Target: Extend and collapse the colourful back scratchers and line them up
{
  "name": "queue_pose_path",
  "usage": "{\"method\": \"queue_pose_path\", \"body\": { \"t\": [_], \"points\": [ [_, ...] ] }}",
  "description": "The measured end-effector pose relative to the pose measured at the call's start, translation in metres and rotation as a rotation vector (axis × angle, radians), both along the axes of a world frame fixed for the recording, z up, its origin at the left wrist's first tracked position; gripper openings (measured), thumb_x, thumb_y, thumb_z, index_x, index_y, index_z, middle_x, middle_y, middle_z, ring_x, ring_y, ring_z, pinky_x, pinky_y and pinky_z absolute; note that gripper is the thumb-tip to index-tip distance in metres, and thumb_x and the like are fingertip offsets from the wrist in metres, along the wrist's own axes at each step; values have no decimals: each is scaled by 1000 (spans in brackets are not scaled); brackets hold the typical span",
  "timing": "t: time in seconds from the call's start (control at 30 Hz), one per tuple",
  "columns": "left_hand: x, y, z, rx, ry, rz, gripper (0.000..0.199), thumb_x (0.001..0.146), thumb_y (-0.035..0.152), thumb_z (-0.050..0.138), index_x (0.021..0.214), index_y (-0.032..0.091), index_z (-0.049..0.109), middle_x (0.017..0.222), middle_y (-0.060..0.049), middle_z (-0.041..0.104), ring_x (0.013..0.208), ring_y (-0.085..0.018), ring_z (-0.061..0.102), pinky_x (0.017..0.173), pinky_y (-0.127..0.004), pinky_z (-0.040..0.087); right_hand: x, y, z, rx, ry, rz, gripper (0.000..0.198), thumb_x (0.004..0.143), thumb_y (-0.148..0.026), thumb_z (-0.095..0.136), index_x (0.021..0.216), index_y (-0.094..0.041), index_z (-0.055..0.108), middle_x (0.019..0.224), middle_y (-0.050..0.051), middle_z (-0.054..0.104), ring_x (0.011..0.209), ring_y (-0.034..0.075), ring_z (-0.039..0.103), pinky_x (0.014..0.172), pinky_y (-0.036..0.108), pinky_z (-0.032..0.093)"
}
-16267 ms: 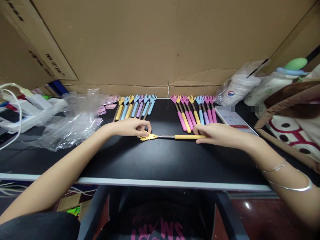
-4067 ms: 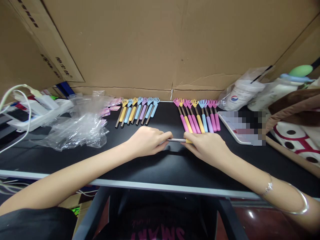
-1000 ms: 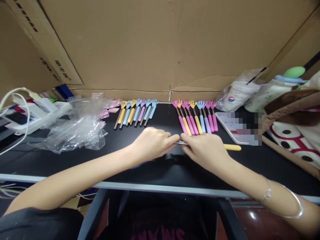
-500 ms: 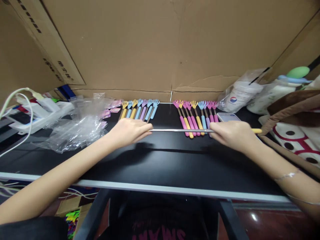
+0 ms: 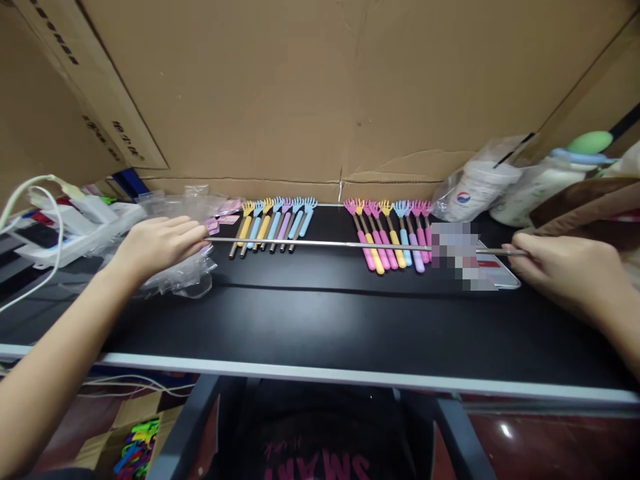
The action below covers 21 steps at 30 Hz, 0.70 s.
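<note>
A telescopic back scratcher is drawn out into a long thin metal rod, held level above the table. My left hand is closed round its left end, over the clear plastic bags. Near the brown bag, my right hand grips the thicker part at the other end. Both ends of the scratcher are hidden by my hands. Behind the rod lie two rows of short back scratchers with claw heads: a left group in yellow, blue and purple, and a right group, mostly pink.
A white power strip with cables sits at the left. On the right are a phone, partly pixelated, a bagged cup and a bottle. Cardboard walls the back. Below stands a box of colourful pieces.
My hands have moved apart, left hand leftward and right hand rightward, and the rod between them has grown much longer. The phone and more of both scratcher rows are uncovered.
</note>
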State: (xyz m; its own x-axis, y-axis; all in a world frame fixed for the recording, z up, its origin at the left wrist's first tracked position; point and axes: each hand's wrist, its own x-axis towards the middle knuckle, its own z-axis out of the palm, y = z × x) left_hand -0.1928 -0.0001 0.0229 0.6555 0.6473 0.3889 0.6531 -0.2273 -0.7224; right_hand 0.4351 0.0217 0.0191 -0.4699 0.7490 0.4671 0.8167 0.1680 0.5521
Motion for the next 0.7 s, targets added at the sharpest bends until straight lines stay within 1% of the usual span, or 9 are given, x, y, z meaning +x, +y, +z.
{"method": "queue_pose_path", "body": {
  "t": [0.13, 0.23, 0.3, 0.37, 0.47, 0.53, 0.6, 0.7],
  "points": [
    [3, 1, 0, 38, 18, -27, 37, 98, 37, 34, 71, 20, 52, 64, 2, 56, 67, -13, 48, 57, -23, 30, -7, -3, 2, -124, 71, -108, 33, 86, -44, 34, 66, -22, 48, 69, 8, 64, 63, 17, 55, 53, 27, 22],
    [8, 1, 2, 8, 0, 2, 35, 98, 37, 33, 76, 20, 54, 67, 2, 58, 70, -13, 48, 58, -23, 29, -13, -5, 5, -203, 131, -184, 27, 85, -40, 39, 69, -22, 50, 74, 9, 65, 67, 17, 54, 54, 27, 24],
    [10, 0, 4, -21, -24, 29, 35, 99, 37, 31, 80, 21, 56, 70, 1, 59, 73, -14, 48, 59, -24, 29, -12, -4, 7, -249, 162, -247, 22, 85, -38, 43, 75, -22, 53, 79, 9, 66, 68, 16, 53, 55, 27, 25],
    [10, -1, 5, -35, -38, 40, 36, 99, 39, 30, 82, 21, 57, 71, 1, 60, 75, -16, 47, 61, -25, 29, -4, 1, 7, -280, 185, -346, 20, 83, -38, 48, 82, -21, 58, 83, 11, 66, 67, 16, 52, 55, 27, 25],
    [6, -2, 6, -35, -39, 41, 38, 98, 39, 29, 80, 20, 57, 71, -1, 60, 77, -17, 46, 65, -26, 31, 15, 9, 6, -334, 224, -521, 29, 78, -40, 57, 98, -20, 63, 87, 13, 66, 61, 15, 47, 54, 27, 23],
    [1, 0, 4, -44, -47, 51, 39, 99, 39, 28, 80, 20, 57, 71, -1, 59, 77, -17, 47, 65, -26, 31, 23, 13, 4, -356, 235, -589, 38, 77, -41, 59, 109, -21, 63, 90, 14, 67, 56, 14, 42, 53, 28, 22],
    [-5, 2, 0, -56, -76, 69, 42, 99, 40, 27, 78, 20, 57, 69, -1, 57, 76, -16, 48, 60, -24, 29, 23, 13, 2, -345, 219, -607, 42, 80, -42, 55, 116, -22, 62, 92, 15, 67, 54, 14, 40, 53, 28, 21],
    [-13, 7, -7, -64, -129, 85, 48, 98, 45, 25, 74, 19, 57, 67, -1, 54, 71, -15, 48, 54, -24, 25, 13, 9, 0, -312, 172, -607, 41, 85, -43, 45, 116, -22, 62, 89, 16, 66, 56, 16, 43, 53, 27, 22]
  ]
}}
